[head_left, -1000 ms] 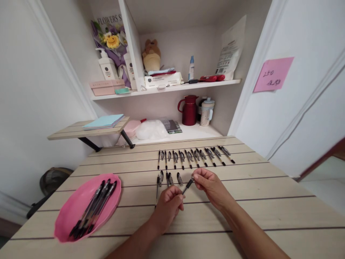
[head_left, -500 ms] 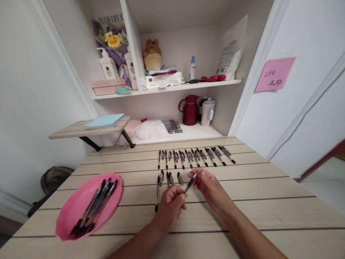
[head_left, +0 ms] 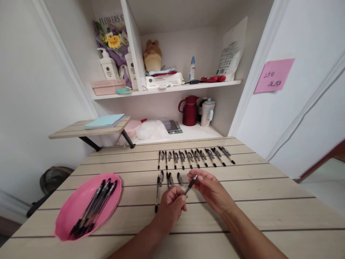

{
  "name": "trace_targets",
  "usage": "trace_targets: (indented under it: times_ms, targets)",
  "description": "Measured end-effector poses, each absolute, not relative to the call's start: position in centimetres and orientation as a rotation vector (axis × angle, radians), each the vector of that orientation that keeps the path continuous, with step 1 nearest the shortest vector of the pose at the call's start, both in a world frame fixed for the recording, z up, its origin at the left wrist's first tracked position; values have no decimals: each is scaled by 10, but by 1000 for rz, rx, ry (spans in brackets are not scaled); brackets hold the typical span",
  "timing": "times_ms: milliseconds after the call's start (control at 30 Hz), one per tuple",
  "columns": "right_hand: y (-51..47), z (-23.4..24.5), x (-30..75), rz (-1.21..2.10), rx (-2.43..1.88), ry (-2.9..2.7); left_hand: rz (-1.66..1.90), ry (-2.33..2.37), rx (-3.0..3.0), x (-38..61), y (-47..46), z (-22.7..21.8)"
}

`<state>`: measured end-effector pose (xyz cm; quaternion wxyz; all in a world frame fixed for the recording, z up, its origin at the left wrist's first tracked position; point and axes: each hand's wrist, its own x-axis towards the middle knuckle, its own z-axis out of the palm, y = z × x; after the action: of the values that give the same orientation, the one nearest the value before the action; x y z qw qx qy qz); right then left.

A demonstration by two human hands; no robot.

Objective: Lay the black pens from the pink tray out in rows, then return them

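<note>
A gel pen [head_left: 191,183] without its cap tilts up to the right over the table. My left hand [head_left: 172,202] is closed around its lower barrel. At its silvery tip, my right hand [head_left: 208,185] has thumb and fingers curled in, seemingly pinching it. Beyond my hands lies a loose black pen cap [head_left: 179,178]. Left of it are an uncapped pen [head_left: 157,194] with its cap [head_left: 161,177] alongside, and another pen [head_left: 168,179] with its cap [head_left: 171,178], partly hidden by my left hand.
A row of uncapped pens [head_left: 183,160] with caps beside them lies farther back. The pink tray [head_left: 114,205] at left holds several capped pens [head_left: 94,208]. Behind stand a small raised shelf [head_left: 67,132], a red jug [head_left: 190,111] and a lidded cup [head_left: 207,113].
Both hands stay almost in place around the pen. The right hand's fingers have shifted slightly at the tip. Nothing on the table has moved.
</note>
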<state>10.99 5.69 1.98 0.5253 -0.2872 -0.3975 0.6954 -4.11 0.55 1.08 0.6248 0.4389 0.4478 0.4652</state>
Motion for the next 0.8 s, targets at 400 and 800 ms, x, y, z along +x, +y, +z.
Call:
trace_targets:
  times_ms: [400,800]
  targets:
    - [53,24,109,1658,-608,-1012,1053,1040,1035,-40,4,12]
    - [54,23,110,1635,-653,-986,1051,1032,1012,-40,6,9]
